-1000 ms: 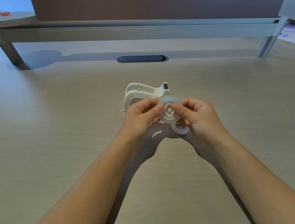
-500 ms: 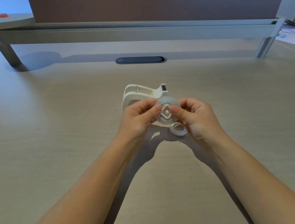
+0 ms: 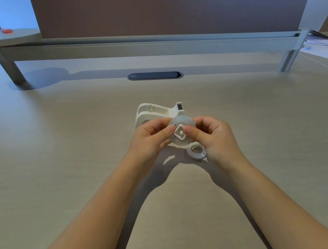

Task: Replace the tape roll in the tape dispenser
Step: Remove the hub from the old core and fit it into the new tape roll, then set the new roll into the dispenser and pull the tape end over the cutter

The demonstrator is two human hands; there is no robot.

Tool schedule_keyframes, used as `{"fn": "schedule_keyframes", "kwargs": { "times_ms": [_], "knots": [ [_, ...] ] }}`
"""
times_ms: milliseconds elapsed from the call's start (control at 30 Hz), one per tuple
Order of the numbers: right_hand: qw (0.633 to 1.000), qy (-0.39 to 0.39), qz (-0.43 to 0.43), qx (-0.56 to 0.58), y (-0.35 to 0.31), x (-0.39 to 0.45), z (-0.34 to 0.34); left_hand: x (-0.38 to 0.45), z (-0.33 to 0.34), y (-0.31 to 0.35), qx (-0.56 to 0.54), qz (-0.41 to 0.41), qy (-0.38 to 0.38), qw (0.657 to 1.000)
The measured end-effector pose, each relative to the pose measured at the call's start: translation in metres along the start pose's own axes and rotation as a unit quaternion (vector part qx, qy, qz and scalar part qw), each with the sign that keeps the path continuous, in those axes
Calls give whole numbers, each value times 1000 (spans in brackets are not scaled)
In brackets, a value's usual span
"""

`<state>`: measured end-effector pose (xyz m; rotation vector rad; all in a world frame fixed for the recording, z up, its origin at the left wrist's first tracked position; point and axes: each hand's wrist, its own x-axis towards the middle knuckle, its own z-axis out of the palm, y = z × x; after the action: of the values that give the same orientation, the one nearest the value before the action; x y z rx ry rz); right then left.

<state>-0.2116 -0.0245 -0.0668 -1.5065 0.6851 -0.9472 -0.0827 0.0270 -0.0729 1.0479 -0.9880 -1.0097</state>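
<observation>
A clear tape roll with a white hub in its centre is held above the desk between both hands. My left hand pinches its left edge; my right hand grips the right side with the thumb on the hub. The white tape dispenser stands on the desk just behind the hands, its cradle empty. A small white plastic ring lies on the desk below the roll, beside my right hand.
A dark cable slot sits in the desk further back. A raised shelf on metal legs runs along the partition. Papers lie at the far right. A small red object rests on a round shelf at the far left.
The roll has turned a little in my fingers and the hub now shows as a diamond shape. Both hands stay in the same place; the ring and dispenser have not moved.
</observation>
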Motion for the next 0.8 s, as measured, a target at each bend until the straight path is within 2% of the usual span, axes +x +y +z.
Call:
{"fn": "schedule_keyframes", "kwargs": {
  "times_ms": [100, 167, 300, 433, 533, 800],
  "knots": [
    [1000, 3, 3, -26, -1, -1, 1, -2, -4, 8, 117, -5, -17, 993],
    [996, -13, -20, -84, -3, 2, 3, -1, -6, 16, 186, -3, -34, 982],
    [986, -20, -42, -157, -8, 14, 11, 8, -17, 28, 266, 11, -22, 964],
    [964, 32, -65, -254, -3, 34, 14, 20, -33, 30, 235, 32, 76, 968],
    [946, 40, -45, -319, 8, 49, 14, 33, -44, 29, 229, 36, 128, 964],
    [951, -24, 19, -306, 21, 70, 22, 60, -56, 28, 262, 24, 122, 957]
  ]
}}
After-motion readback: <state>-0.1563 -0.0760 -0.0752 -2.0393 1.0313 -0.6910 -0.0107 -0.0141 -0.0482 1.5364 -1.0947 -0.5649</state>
